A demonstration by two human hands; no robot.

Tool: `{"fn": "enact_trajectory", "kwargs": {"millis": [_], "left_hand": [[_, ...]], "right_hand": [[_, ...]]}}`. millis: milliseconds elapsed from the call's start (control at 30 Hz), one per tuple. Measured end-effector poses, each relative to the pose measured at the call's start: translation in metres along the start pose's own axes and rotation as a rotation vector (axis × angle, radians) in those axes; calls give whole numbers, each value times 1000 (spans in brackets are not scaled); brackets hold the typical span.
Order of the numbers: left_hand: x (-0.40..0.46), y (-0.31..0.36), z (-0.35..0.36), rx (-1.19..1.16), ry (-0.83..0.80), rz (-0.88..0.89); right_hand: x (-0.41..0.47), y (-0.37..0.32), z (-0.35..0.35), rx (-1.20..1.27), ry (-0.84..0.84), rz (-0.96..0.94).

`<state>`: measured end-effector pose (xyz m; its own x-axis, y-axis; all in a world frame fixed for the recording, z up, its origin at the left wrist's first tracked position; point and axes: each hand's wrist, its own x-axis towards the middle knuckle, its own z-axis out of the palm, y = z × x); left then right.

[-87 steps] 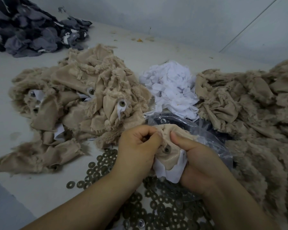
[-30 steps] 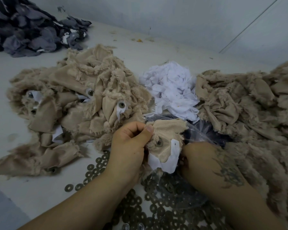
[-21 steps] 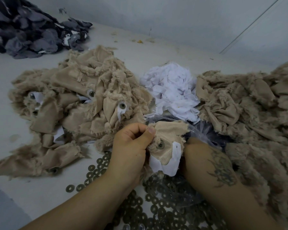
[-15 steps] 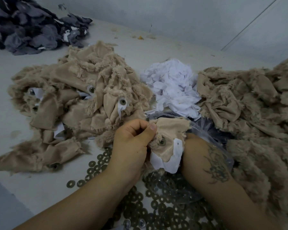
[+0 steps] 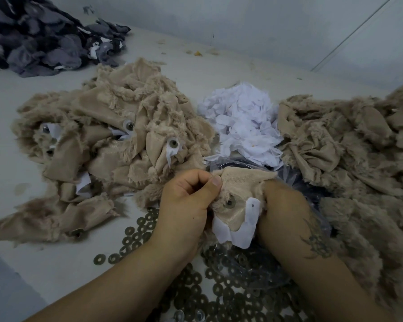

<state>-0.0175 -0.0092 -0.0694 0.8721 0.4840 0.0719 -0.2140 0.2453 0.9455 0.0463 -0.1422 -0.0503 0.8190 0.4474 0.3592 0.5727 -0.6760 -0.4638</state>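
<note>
My left hand (image 5: 186, 205) grips the left edge of a small beige plush piece (image 5: 240, 182), thumb on top. The piece is held backing side up, with a round metal washer (image 5: 229, 202) on a post in its middle and a white patch (image 5: 247, 228) hanging at its lower edge. My right hand (image 5: 282, 205) is at the piece's right edge, and its fingers curl out of sight behind the fabric. Loose washers (image 5: 135, 233) lie scattered on the table below both hands.
A heap of beige plush pieces (image 5: 116, 126) with fitted eyes lies to the left, white patches (image 5: 242, 122) behind, another beige heap (image 5: 358, 147) to the right. A clear plastic bag (image 5: 307, 189) sits under my right hand. Dark grey fabric (image 5: 44, 43) is piled far left. A wall (image 5: 265, 31) bounds the table (image 5: 33, 263).
My right hand came up from the plastic bag and tucked behind the plush piece's right edge. My left hand kept its grip, and the piece stayed in place.
</note>
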Motion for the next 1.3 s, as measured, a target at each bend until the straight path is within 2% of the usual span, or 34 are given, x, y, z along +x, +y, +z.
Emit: {"fn": "enact_trajectory", "kwargs": {"millis": [133,233,333,633,900,1033,1133,1167,1300], "left_hand": [[0,-1,0,4,2,14],[-2,1,1,29,-11,38],[-5,2,3,88,-4,58],[-5,9,8,236,-30,132],[-7,9,9,275,-21,137],[-6,10,10,321,-19,161],[-4,11,8,335,-27,156],[-4,11,8,336,-44,161],[-4,9,11,403,-83,225]], "right_hand": [[-3,4,-7,244,-46,36],[-5,3,-12,629,-90,131],[-5,0,-12,774,-138,167],[-7,1,-10,702,-16,149],[-8,1,-9,803,-1,115],[-8,1,-10,895,-26,212],[-7,0,-12,1097,-74,340],[-8,-1,-11,1092,-93,351],[-7,-5,-10,870,39,306]]}}
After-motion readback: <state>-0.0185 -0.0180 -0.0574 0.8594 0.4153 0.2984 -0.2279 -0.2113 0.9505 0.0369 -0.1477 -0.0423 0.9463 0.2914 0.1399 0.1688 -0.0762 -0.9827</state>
